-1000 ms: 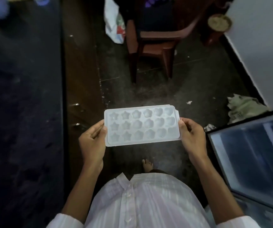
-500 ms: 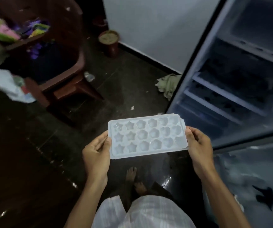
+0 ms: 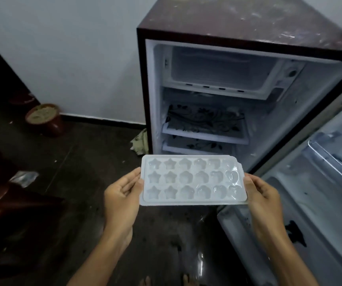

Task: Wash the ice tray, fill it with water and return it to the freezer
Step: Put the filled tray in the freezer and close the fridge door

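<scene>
Two hands carry the ice tray, one at each short end, and that looks the right way to take it. It is a thin, pale plastic mould with three rows of star-shaped and rounder cells. Such a tray is light by itself and, I judge, bends and twists easily. Glints on the cells at its 3 o'clock end suggest water in them, though I cannot tell how full they are. If filled, it would be heavier and slippery at the rim, and any tilt or twist would spill it. An even, level hold at both ends therefore suits it better than a one-handed grab at a corner.

The left hand grips the 9 o'clock end, fingers curled beneath the rim and thumb at the edge. The right hand grips the 3 o'clock end, thumb on the rim, fingers hidden below.

The tray hangs about level above the dark floor, in front of the open fridge. The freezer compartment lies at 12 o'clock from the tray, higher up and well apart. The fridge door stands open at 3 o'clock.
</scene>
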`<state>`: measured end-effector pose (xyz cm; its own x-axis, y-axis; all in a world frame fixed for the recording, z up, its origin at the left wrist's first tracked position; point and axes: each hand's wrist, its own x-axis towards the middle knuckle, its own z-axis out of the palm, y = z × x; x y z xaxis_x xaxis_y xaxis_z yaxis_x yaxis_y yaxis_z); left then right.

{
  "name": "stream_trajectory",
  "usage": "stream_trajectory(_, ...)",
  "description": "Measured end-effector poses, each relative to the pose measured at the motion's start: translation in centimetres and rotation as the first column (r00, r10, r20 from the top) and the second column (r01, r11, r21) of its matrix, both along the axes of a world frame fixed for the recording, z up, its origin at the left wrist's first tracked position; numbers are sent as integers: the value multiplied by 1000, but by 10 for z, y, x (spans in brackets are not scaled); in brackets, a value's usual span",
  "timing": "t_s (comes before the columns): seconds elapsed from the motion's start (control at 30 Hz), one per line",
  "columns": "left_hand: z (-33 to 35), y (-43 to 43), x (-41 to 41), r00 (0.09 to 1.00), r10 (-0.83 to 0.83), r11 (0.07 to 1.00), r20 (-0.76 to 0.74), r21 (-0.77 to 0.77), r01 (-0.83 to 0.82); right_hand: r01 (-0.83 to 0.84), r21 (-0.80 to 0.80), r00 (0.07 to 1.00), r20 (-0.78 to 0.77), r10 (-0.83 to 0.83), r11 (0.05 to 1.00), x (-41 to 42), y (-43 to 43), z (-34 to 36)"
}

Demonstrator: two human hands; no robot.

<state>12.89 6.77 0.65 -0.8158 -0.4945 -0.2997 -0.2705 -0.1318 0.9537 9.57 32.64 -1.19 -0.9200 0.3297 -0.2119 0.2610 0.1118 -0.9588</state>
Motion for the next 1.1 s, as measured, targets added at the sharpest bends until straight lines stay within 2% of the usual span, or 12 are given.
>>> stream_trajectory(0.27,15,22,-96,986,-87,996,-142,22,91,77,-7,992,-96,-77,997,-67,28,15)
stream_trajectory(0.57,30,38,-199,978,-145,989,-153,-17,144,87,-26,988,-124,-90,996,-157,49,28)
stream_trajectory(0.87,26,51,-288,968,-168,979,-185,-145,142,110,-1,987,-121,-109,994,-245,63,20)
stream_trajectory(1.1,19,57,-343,956,-194,976,-219,-145,165,125,-18,981,-147,-126,992,-291,66,19)
